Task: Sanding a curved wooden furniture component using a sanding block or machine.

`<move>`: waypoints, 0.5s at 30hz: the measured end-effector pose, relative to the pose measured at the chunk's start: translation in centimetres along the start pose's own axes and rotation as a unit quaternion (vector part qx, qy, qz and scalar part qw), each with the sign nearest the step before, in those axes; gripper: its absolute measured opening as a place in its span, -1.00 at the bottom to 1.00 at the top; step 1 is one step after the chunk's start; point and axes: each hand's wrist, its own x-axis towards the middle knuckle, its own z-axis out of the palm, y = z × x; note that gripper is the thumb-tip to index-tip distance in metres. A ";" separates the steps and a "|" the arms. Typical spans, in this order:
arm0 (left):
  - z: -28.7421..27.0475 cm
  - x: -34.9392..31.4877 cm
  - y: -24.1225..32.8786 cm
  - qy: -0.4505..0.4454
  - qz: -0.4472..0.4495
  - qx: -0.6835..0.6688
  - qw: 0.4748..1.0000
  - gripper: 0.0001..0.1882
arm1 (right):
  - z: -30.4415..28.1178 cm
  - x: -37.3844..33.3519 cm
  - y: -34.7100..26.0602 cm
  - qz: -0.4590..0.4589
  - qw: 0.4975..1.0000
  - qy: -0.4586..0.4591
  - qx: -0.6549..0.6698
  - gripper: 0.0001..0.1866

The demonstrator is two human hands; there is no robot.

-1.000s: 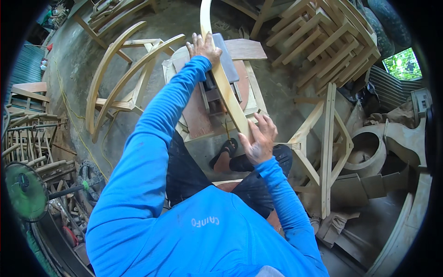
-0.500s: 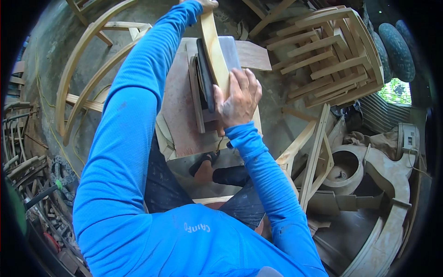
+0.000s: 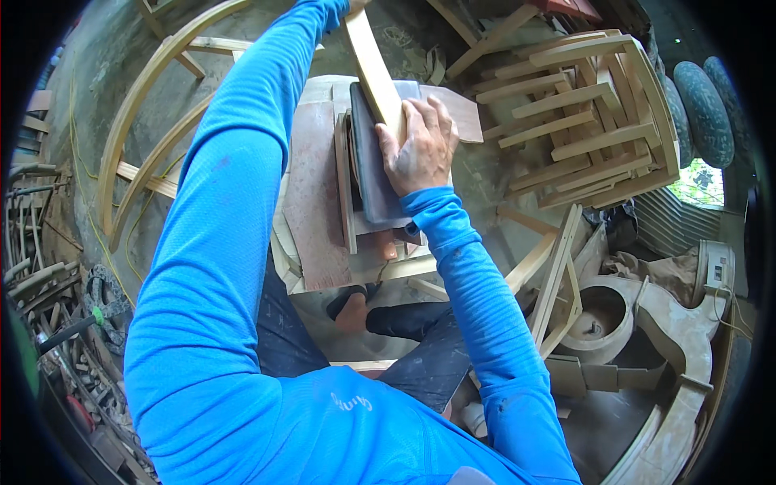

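A pale, slightly curved wooden piece [image 3: 376, 73] lies lengthwise over a grey flat-topped slab [image 3: 373, 174] with rounded corners. My right hand [image 3: 422, 141] is closed round the near end of the wood, thumb on its left side and fingers over the right. At the top edge of the view my left hand [image 3: 356, 6] grips the far end; most of that hand is cut off. Under the slab are upright boards [image 3: 344, 186] and a reddish-brown panel [image 3: 315, 194] on a low work stand between my legs.
Curved wooden frames [image 3: 121, 137] stand at the left. A stack of slatted wooden frames [image 3: 582, 121] is at the upper right. Wooden struts [image 3: 558, 275] and a dusty machine with a round housing [image 3: 598, 323] lie close to my right arm. Scrap wood [image 3: 65, 323] fills the left edge.
The wooden piece has shifted up and away from me, uncovering more of the grey slab's near part. My left hand has gone farther out of the top edge. The view has shifted slightly.
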 end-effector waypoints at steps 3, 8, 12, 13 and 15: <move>2.2 -2.2 -1.1 0.065 -0.026 0.005 0.998 -0.20 | -1.7 -2.7 0.3 -0.009 1.000 -0.018 -0.001 -0.43; 4.2 -8.2 -1.3 0.102 -0.001 0.112 0.988 -0.08 | -6.8 -9.9 0.1 -0.023 1.000 -0.004 0.012 -0.38; 7.9 -19.8 3.2 0.107 0.015 0.171 0.979 -0.08 | -13.2 -19.5 0.5 0.020 0.999 -0.042 0.009 -0.36; 8.7 -23.1 4.4 0.098 0.014 0.199 0.975 -0.08 | -14.5 -22.3 0.6 0.040 0.997 -0.059 0.016 -0.35; 10.3 -29.7 5.6 0.115 0.024 0.206 0.971 -0.13 | -17.7 -27.8 0.2 0.095 0.987 -0.102 0.085 -0.34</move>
